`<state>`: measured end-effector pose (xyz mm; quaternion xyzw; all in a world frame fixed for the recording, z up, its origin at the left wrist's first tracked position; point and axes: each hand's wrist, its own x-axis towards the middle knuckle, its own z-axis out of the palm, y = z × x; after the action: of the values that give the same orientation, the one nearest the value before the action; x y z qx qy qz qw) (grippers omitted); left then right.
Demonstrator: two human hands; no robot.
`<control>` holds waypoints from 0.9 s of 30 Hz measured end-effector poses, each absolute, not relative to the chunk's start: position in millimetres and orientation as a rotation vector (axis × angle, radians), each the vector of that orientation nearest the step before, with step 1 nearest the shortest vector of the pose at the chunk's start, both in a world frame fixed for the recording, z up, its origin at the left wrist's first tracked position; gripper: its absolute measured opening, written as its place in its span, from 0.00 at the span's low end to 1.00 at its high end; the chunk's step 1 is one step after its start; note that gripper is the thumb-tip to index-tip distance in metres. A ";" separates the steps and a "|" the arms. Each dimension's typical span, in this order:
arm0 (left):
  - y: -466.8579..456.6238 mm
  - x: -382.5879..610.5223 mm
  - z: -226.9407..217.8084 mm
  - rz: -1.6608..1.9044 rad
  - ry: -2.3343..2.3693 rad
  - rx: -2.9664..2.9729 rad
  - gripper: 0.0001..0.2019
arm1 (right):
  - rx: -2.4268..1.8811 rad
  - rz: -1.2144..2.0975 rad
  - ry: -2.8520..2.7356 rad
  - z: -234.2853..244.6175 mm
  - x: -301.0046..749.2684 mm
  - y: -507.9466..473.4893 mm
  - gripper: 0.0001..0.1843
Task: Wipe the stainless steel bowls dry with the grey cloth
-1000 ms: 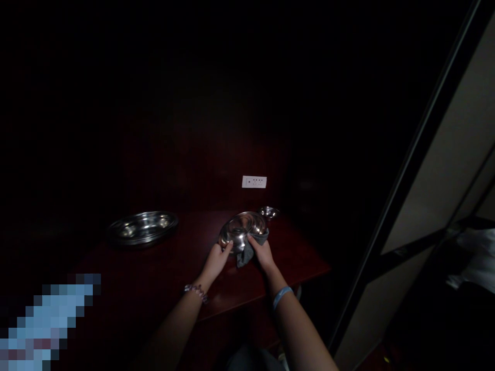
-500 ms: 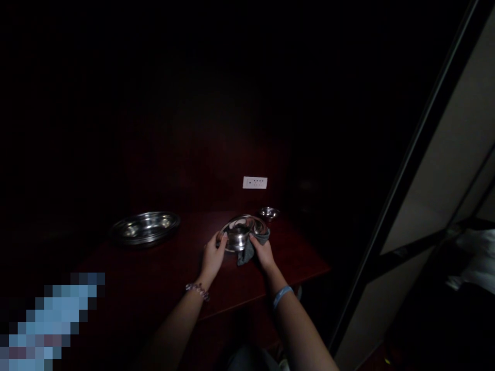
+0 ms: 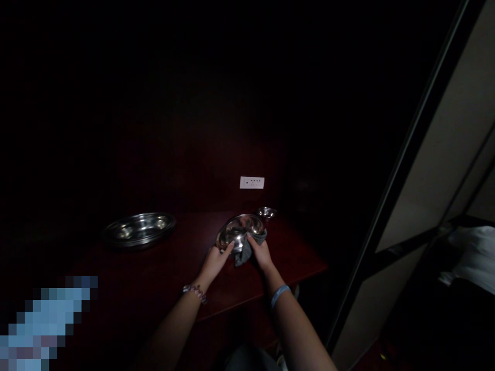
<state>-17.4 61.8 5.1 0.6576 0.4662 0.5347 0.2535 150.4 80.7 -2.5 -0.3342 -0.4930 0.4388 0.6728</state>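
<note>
Dish [image 3: 235, 230] retilted, long axis rising rightward, left hand [image 3: 215, 263] pinching it, right hand [image 3: 262, 254] cloth [image 3: 243, 254]

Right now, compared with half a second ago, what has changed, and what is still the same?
The left hand has shifted slightly nearer the person, and its thumb points more to the right. Nothing was taken or let go: both hands hold the dish, the right hand with the cloth. The tray and small bowl stay on the table.
</note>
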 end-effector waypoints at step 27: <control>62.5 -20.8 3.0 1.432 1.307 1.769 0.20 | -0.745 0.978 -1.146 2.1 147.2 76.2 0.26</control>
<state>-20.8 62.5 3.0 0.6515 0.4816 0.5274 0.2558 147.2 76.2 2.1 -0.3302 -0.5079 0.4336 0.6671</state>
